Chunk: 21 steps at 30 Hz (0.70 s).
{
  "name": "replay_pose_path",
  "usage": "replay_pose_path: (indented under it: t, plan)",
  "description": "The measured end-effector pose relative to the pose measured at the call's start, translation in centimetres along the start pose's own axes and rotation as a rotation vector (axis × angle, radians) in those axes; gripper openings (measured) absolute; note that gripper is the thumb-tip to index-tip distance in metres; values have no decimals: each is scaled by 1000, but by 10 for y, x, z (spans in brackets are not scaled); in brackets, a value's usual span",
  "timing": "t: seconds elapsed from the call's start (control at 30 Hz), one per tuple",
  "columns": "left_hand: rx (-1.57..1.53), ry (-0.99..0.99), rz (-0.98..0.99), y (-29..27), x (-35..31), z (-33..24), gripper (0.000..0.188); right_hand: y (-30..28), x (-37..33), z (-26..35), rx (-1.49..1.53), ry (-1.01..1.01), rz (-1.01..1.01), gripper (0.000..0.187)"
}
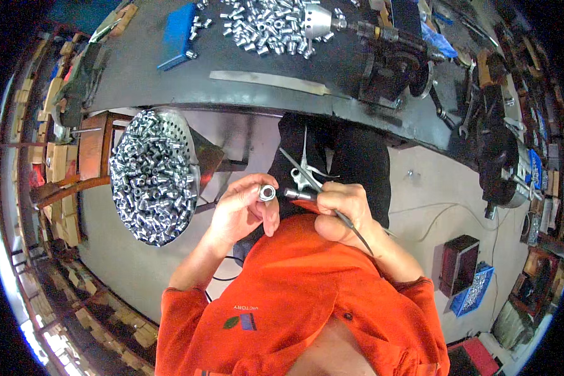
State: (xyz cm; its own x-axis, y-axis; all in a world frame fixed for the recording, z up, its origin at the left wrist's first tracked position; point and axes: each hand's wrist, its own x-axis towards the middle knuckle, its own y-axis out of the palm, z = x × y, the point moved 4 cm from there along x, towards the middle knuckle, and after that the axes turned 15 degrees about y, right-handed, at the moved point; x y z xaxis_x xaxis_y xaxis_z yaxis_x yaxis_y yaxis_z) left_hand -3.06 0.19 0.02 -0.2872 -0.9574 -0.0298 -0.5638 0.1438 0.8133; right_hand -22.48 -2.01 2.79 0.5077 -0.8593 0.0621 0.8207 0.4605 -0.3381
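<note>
My left hand (235,210) pinches a short, shiny metal fitting (267,193), its round bore facing up. Closed around a long, thin dark file (352,232) is my right hand (344,210); the file slants across the fingers. Another small metal cylinder (291,193) sticks out beside the right fingertips, and how it is held is hidden. A silver air blow gun (306,174) with a thin nozzle lies over my lap, just beyond the right hand. To the left stands an oval perforated basket (180,139) heaped with similar metal fittings (150,194).
Ahead runs a dark workbench (150,84) with a pile of fittings (257,28), a blue bin (177,36), a flat metal strip (269,81) and a chucked spindle machine (388,56). A wooden stool (97,150) is at left. A blue crate (473,289) sits on the floor at right.
</note>
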Motion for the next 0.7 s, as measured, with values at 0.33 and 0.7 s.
replay_pose_path:
  t: [0.33,0.7]
  plan:
    - [255,-22,-104,-12,0,5,35,3,7,-5,-51,38,55,21]
    - [850,-33,68,-2,10,-8,21,14,6,-9,-104,148,85,17]
